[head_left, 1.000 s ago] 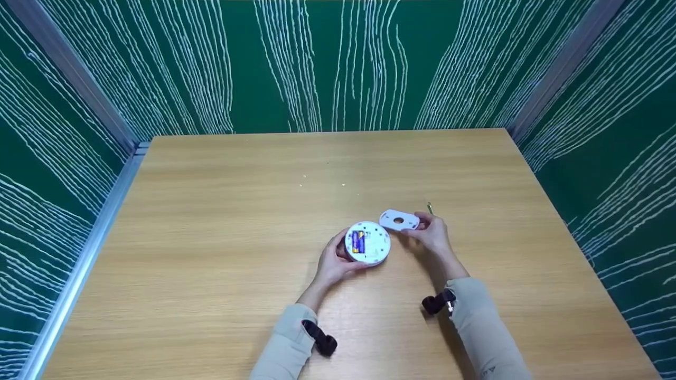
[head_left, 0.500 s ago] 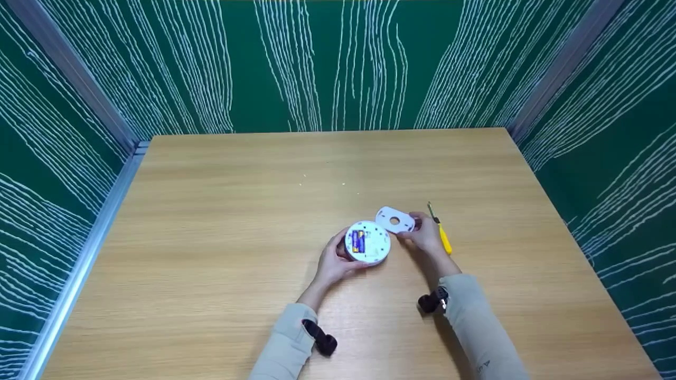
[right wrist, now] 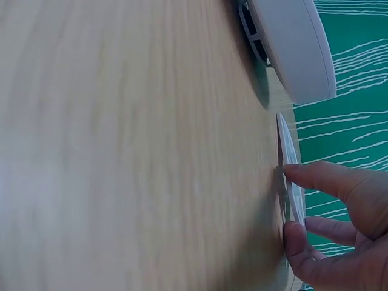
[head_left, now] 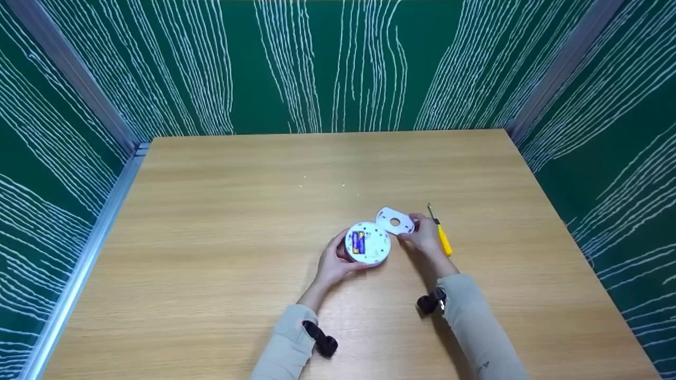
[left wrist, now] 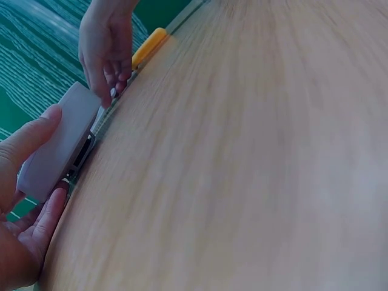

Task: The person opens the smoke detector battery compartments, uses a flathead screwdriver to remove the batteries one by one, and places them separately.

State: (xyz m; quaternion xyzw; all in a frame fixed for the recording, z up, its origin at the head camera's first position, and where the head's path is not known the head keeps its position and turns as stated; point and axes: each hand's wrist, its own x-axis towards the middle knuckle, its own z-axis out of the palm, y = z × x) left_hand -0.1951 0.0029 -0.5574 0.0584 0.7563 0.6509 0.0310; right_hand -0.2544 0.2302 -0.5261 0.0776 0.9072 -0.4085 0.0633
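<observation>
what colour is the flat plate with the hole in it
The flat plate is white; it shows best in the head view.

The round white thing [head_left: 376,244] is thick, and its flat, dotted face looks up. Purple and yellow batteries [head_left: 358,243] show in it, uncovered. The left hand [head_left: 334,263] holds its side. Just beside it is a thin white plate [head_left: 385,216] with a round hole. The right hand [head_left: 426,237] pinches one end.
</observation>
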